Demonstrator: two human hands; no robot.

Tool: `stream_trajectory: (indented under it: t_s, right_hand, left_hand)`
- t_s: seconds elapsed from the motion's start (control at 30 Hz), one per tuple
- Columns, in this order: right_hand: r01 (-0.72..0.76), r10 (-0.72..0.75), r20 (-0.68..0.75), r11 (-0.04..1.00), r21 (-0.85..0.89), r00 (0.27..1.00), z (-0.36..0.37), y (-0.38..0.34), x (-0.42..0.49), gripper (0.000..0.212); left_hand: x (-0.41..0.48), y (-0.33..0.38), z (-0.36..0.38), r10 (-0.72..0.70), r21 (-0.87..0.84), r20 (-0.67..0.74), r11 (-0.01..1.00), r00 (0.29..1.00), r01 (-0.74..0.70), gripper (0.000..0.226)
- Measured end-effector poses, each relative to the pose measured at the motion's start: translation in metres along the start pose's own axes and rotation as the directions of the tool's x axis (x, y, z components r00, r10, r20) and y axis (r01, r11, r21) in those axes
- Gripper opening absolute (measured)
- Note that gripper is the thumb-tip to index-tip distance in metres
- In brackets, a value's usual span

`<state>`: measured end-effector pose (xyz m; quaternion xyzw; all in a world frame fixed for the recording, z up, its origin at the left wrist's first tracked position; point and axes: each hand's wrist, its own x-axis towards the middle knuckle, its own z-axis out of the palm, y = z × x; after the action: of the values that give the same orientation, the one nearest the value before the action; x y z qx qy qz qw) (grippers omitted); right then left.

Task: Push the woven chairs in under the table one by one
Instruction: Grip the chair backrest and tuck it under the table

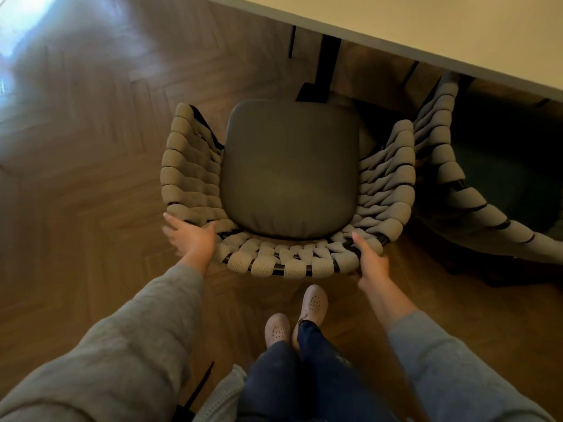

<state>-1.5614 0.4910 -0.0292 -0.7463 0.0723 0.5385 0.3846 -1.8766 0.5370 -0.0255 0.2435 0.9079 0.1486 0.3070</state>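
Grey sleeves (137, 330) and dark jeans (274, 385) fill the 6 o'clock edge, with two perforated shoes (313, 300) just behind the back rim of the woven chair (189, 178). That chair stands at the centre of the view, wholly out on the herringbone floor (91, 147). Its grey seat cushion (289, 169) faces the table (426, 32), which crosses from 12 to 3 o'clock.

The left hand (190, 236) lies at the chair's 8 o'clock back corner, fingers spread and the thumb touching the weave. It is blurred, so how firmly it presses I cannot tell. The right hand (373, 263) grips the rim at 5 o'clock, thumb laid along the top and fingers curled beneath.

The push looks about to begin, and several things could spoil it:
- The black table leg (326, 65) and its foot sit at 12 o'clock, almost dead ahead of the seat. A straight shove would likely drive the chair front into it.
- The second woven chair (441, 147), partly under the table at 3 o'clock, lies just beside the near chair's right arm. The two weaves could snag or drag each other.
- With one hand gripping and the other only flat, uneven force may swing the chair round.
- The toes are close to the rear legs and could catch them.
- Whether the arms clear the tabletop cannot be judged from here.
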Motion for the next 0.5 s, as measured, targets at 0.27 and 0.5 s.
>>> stream_trajectory:
  t_s: [0.27, 0.5]
  right_hand:
    - [-0.008, -0.015, -0.209, 0.994, -0.107, 0.978, 0.016, 0.003, 0.012, 0.079]
    - [0.095, -0.122, -0.201, 0.986, -0.141, 0.972, 0.028, -0.018, 0.017, 0.065]
  left_hand:
    - [0.015, -0.012, 0.004, -0.074, -0.106, -0.027, 0.992, 0.997, 0.071, 0.104]
    - [0.017, -0.007, 0.001, -0.081, -0.099, 0.027, 0.992, 0.996, 0.084, 0.108]
